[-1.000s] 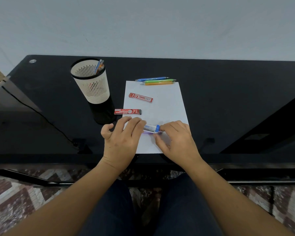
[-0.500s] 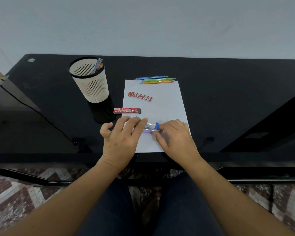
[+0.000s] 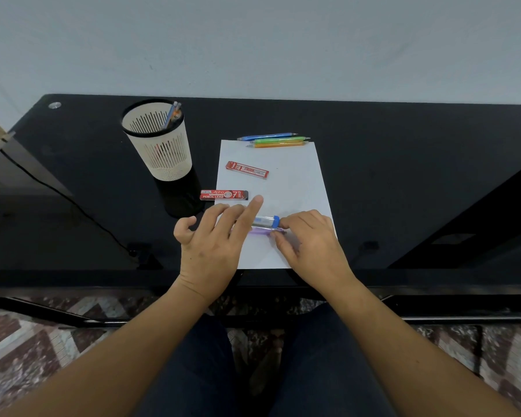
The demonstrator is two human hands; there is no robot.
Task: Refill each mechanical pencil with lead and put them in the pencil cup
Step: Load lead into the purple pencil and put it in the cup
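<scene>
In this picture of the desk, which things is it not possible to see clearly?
Head view:
- purple pencil: left part lies under the left hand; its grip is unclear.
- pencil cup: its wall hides how many pencils stand inside.
- red lead case on the paper: fine print too small to read.
- clear lead tube: leads inside too fine to see.

Forearms bare right to frame edge. Left hand (image 3: pixel 211 251), right hand (image 3: pixel 310 245) ungloved. Dark navy trousers (image 3: pixel 193 371) on both thighs, just below tabletop (image 3: pixel 403 176) near edge.
</scene>
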